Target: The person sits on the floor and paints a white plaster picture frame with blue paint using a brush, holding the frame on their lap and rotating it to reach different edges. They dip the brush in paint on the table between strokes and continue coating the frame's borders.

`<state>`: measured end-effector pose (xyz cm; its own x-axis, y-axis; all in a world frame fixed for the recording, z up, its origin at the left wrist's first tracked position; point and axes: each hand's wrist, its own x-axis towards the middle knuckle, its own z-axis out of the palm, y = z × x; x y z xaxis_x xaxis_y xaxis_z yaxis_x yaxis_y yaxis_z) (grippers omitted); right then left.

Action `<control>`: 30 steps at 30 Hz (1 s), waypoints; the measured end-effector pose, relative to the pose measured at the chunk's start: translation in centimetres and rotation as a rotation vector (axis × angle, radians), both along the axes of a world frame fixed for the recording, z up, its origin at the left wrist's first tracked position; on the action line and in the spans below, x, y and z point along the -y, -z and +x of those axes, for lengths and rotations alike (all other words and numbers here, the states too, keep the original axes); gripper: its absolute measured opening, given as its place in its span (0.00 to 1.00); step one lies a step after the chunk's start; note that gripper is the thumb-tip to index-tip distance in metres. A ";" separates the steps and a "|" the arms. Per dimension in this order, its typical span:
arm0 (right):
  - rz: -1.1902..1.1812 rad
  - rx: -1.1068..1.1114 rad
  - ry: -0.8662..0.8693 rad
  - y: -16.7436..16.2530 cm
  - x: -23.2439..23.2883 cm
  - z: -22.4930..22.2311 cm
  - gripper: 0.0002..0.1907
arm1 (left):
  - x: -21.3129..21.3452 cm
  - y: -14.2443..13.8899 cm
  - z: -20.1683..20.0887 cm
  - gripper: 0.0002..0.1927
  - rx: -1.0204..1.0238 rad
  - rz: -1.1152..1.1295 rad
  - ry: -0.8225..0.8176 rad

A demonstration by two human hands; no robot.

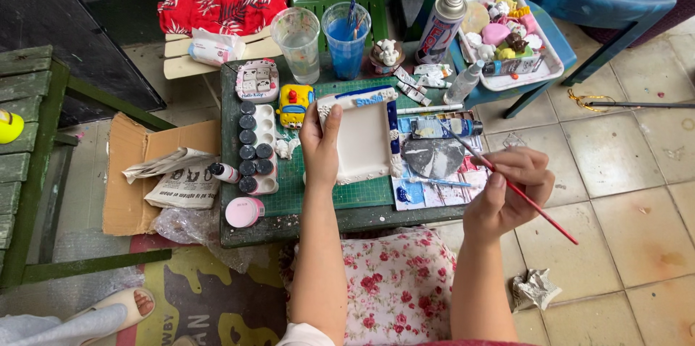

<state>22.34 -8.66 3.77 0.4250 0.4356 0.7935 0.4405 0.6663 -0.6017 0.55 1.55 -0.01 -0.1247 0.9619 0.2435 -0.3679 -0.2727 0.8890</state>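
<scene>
Red-handled paintbrush (521, 194) sits pinched in the right hand (507, 190), fingers curled shut around it, tip aimed up-left at the round grey palette (433, 158) with its white paint smears. Left hand (321, 145) clamps the left edge of the white plaster frame (364, 140), thumb lying on its front, so the frame sits just right of that hand on the green cutting mat (318, 187). The frame's top strip and right side are already blue. Left of the hand there's a paint tray (259, 149) with roughly eight dark-lidded pots, plus one pink tub (244, 212) near the table edge. Further back: two plastic cups, one clear (297, 42) and one with blue water (346, 38), then one spray can (440, 27) and a white tray of small figurines (510, 38).
</scene>
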 end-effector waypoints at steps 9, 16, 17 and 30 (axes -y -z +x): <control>-0.006 0.137 -0.050 -2.4 -4.4 -3.2 0.10 | 0.2 0.6 -0.2 0.21 0.000 -0.059 -0.001; -0.068 0.158 -0.099 -0.2 -4.6 -3.6 0.08 | 0.9 0.4 -0.3 0.21 0.033 -0.119 -0.002; -0.068 0.163 -0.086 -0.1 -4.6 -3.6 0.08 | 0.9 0.4 -0.4 0.21 0.028 -0.121 -0.002; -0.098 0.216 -0.050 -0.3 -4.4 -3.7 0.06 | 1.2 0.5 -0.3 0.21 0.042 -0.125 0.021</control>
